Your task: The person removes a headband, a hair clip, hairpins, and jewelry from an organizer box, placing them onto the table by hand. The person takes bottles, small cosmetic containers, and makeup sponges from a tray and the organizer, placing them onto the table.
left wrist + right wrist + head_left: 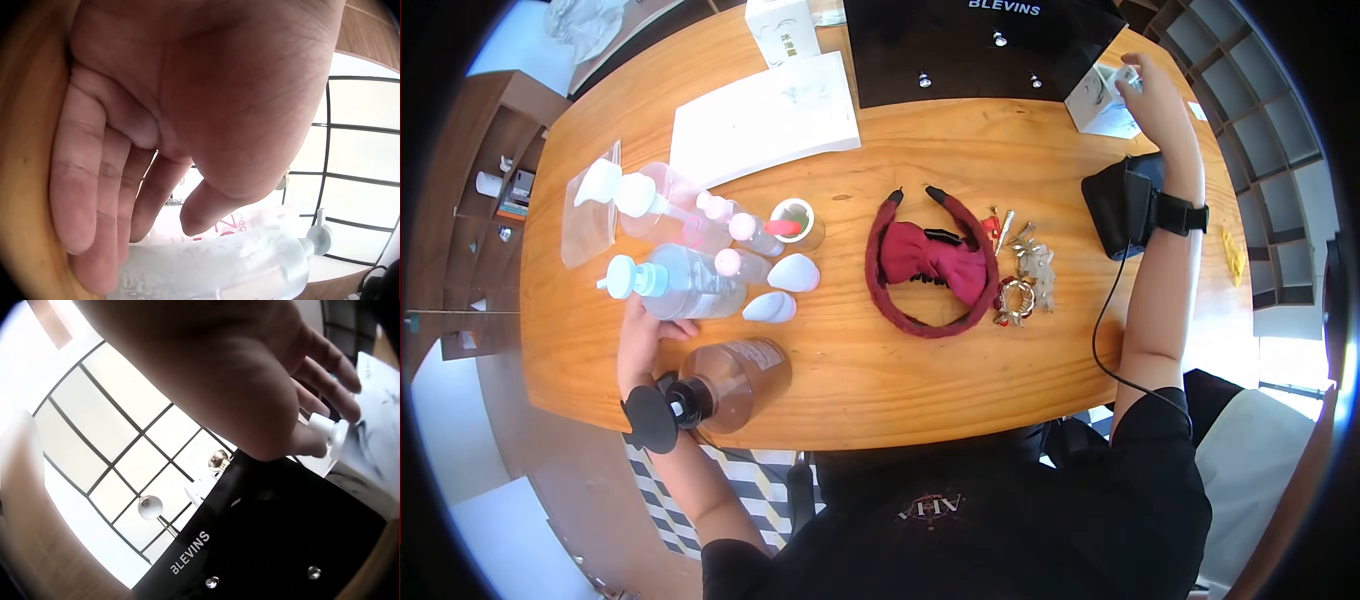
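My left hand [640,345] rests on its edge on the table, fingers loosely bent and holding nothing. Beside it lies a clear pump bottle [690,285] with a pale blue head; a brown pump bottle [745,385] is close to the wrist. In the left wrist view, the clear bottle [206,269] shows beyond the fingertips. At the far right, my right hand [1158,105] reaches over a small white box [1095,105]. In the right wrist view, its thumb and fingers pinch a white cap [331,432] at the box; whatever lies under the cap is hidden.
A black drawer chest [990,50] stands at the back, beside a flat white box [765,120]. Midtable lie a red headband [880,290], a bow clip [935,262] and hair ornaments [1035,265]. A black case [1115,210] with a cable sits below the right forearm.
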Demonstrator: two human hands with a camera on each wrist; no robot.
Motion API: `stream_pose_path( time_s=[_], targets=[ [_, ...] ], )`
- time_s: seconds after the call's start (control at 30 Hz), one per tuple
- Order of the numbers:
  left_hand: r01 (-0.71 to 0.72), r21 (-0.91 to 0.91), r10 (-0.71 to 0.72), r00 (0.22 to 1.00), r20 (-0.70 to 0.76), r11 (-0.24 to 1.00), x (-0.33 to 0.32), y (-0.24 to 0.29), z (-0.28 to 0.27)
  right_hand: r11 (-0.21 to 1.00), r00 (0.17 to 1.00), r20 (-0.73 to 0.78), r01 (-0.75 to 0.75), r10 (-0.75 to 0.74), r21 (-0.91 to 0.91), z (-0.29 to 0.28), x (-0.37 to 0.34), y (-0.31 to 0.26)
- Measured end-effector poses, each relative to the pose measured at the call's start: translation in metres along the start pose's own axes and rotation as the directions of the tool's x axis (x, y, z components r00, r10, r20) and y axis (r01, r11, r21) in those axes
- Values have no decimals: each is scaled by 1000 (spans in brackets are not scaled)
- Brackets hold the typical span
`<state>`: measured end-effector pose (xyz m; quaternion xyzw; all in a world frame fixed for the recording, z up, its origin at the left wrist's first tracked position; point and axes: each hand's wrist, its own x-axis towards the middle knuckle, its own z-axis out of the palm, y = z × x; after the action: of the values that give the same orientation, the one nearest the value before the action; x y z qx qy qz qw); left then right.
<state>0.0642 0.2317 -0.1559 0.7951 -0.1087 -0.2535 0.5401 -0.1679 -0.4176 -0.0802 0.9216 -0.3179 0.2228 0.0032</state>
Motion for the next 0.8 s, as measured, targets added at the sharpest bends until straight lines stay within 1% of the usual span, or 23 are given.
stream_pose_path(
  time_s=[0.03, 0.1, 0.13, 0.17, 0.23, 0.27, 0.3, 0.37, 0.4, 0.43, 0.47, 0.5, 0.53, 0.57, 0.6, 0.63, 0.7, 0.73, 0.77, 0.8],
  targets=[
    [6, 10, -6, 1000, 23, 1000, 1, 1, -1, 1000, 1000, 1, -8, 8, 2, 1, 1, 0],
    [11, 27, -12, 999, 50, 1000, 0, 3, 0, 989, 990, -14, -140, 141, 54, 1, 2, -5],
    [8, 22, -9, 999, 38, 1000, -1, 4, 2, 996, 990, -110, -87, 90, 37, 9, 3, 1],
    [5, 18, -5, 1000, 26, 1000, -2, 5, 3, 994, 989, -112, -98, 101, 38, 9, 7, 8],
    [8, 15, -8, 999, 31, 1000, -1, 4, 1, 997, 962, -271, 43, -25, 63, 6, 12, 23],
    [14, 3, -14, 1000, 26, 1000, -1, 3, 0, 998, 932, -363, 41, -22, 46, -12, 4, 3],
    [10, 9, -11, 999, 32, 1000, 0, 2, -1, 998, 931, -364, 33, -14, 46, -32, -8, -21],
    [31, -1, -31, 997, 68, 1000, 2, -1, -5, 946, 855, -513, 105, 72, 307, -69, -27, -62],
    [29, 4, -30, 997, 72, 1000, 2, -2, -5, 967, 857, -506, 40, 97, 252, -79, -30, -68],
    [26, -7, -25, 997, 70, 1000, 2, -3, -5, 967, 856, -507, 33, 103, 253, -91, -38, -80],
    [22, -16, -21, 997, 68, 1000, 2, -3, -5, 933, 914, -366, -36, 176, 359, -103, -47, -94],
    [20, -10, -19, 997, 72, 1000, 2, -3, -6, 885, 949, -213, -116, 233, 451, -109, -53, -99],
    [18, -26, -16, 998, 63, 999, 2, -4, -5, 914, 981, -46, -156, 187, 375, -106, -44, -77],
    [16, -42, -14, 998, 55, 999, 2, -5, -5, 912, 979, -49, -164, 196, 375, -98, -39, -65],
    [12, -36, -9, 998, 62, 999, 3, -8, -7, 929, 994, 87, -90, 62, 359, -85, -40, -55],
    [7, -34, -5, 998, 60, 999, 5, -13, -11, 935, 973, 221, -13, -70, 354, -74, -42, -48],
    [-7, -26, 8, 998, 63, 1000, 7, -16, -14, 939, 944, 327, -81, -35, 333, -61, -43, -58],
    [0, -31, 2, 998, 67, 1000, 7, -16, -14, 984, 942, 315, 58, -111, 171, -50, -38, -51],
    [5, -38, -2, 997, 72, 999, 7, -15, -13, 984, 945, 309, 51, -102, 169, -43, -37, -49],
    [3, -31, -1, 998, 63, 1000, 6, -13, -13, 984, 958, 269, 54, -98, 169, -38, -37, -49]
  ],
)
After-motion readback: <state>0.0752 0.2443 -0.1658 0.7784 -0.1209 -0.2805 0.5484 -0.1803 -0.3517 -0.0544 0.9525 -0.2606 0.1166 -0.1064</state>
